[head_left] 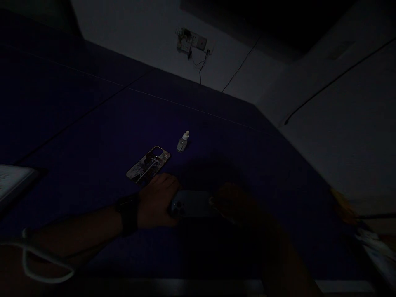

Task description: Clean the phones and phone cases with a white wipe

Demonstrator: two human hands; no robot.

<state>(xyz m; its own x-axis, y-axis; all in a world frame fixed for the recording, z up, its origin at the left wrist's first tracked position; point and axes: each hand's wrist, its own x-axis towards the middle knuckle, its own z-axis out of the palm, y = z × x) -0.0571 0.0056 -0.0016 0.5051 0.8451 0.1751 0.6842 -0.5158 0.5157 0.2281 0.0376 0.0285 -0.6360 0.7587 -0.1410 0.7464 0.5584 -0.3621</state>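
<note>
Head: hands (159,202) (239,202) opposite (phone (195,204) between)

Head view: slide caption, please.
Left hand and right hand on smartphone; patterned phone case and dropper bottle beyond.

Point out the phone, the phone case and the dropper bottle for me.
Phone (195,203): head view, middle of its back.
Phone case (148,166): head view, patterned face.
Dropper bottle (182,144): head view, bottle body.
</note>
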